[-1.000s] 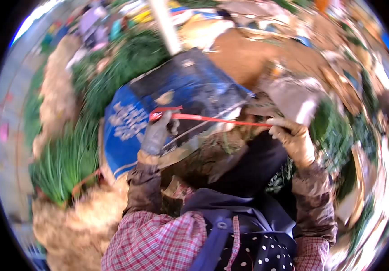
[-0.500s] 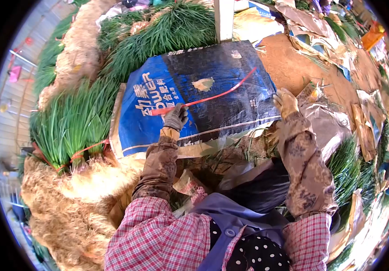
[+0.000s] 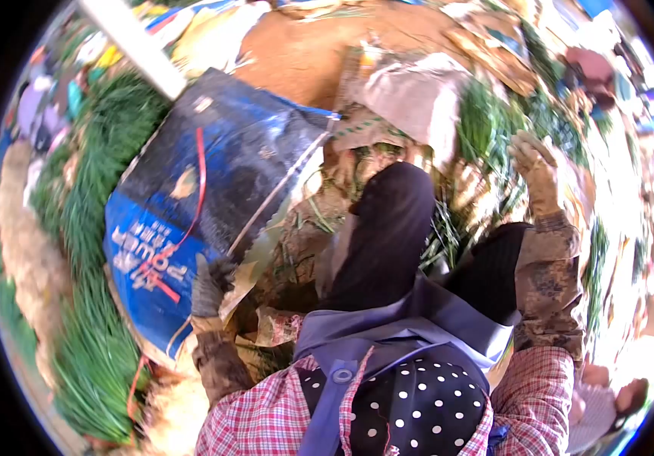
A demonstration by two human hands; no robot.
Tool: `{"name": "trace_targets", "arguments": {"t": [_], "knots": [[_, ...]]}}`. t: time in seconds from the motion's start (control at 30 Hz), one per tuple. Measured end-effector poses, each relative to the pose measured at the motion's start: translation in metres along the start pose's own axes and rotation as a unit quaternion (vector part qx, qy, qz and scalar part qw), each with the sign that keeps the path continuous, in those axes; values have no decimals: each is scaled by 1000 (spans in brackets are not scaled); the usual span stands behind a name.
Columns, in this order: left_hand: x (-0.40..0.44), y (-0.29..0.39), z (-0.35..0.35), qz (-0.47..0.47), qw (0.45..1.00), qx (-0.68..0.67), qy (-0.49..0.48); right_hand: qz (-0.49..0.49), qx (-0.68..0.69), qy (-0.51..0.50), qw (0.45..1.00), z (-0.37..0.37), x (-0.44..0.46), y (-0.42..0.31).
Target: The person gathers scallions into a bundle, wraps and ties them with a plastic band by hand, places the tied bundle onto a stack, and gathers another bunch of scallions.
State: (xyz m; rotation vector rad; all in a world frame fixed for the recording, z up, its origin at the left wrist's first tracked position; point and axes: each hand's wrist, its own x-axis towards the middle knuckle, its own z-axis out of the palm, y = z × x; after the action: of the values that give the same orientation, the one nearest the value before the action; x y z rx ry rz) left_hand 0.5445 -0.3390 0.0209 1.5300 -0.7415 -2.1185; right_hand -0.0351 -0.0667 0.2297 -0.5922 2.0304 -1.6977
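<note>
A blue and black printed sack [image 3: 243, 129] lies flat at the left, with a red strip [image 3: 201, 175] curving across it. My gloved left hand [image 3: 211, 287] is at the sack's lower edge, beside the strip's lower part; its fingers are dark and blurred, and whether they grip anything cannot be made out. At the right, my gloved right hand [image 3: 536, 167] is raised with its fingers spread and nothing in them, near green leafy bundles [image 3: 482, 125].
Tied green bundles [image 3: 95, 365] line the left side. A white post [image 3: 133, 45] stands behind the sack. Crumpled grey-brown sacking [image 3: 418, 95] lies ahead. Another person [image 3: 591, 72] is at the upper right, and one more [image 3: 604, 403] is at the lower right.
The view has turned to the right. The red strip, earlier held by my left hand, now lies on the sack. My right hand has moved away from the sack toward the green bundles.
</note>
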Motion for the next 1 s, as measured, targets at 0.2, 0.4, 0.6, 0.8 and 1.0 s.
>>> {"name": "trace_targets", "arguments": {"t": [0.2, 0.4, 0.6, 0.8, 1.0], "knots": [[-5, 7, 146, 141, 949, 149, -238, 42, -48, 139, 988, -135, -85, 39], [-40, 45, 317, 261, 881, 112, -377, 171, 91, 178, 965, -193, -187, 146], [-72, 27, 444, 252, 822, 227, -457, 257, 8, 174, 951, -179, -233, 215], [-37, 10, 496, 198, 811, 294, -465, 160, -261, 49, 951, -111, -201, 224], [-16, 30, 450, 192, 822, 415, -339, -149, -58, -292, 943, 16, -97, 310]]}}
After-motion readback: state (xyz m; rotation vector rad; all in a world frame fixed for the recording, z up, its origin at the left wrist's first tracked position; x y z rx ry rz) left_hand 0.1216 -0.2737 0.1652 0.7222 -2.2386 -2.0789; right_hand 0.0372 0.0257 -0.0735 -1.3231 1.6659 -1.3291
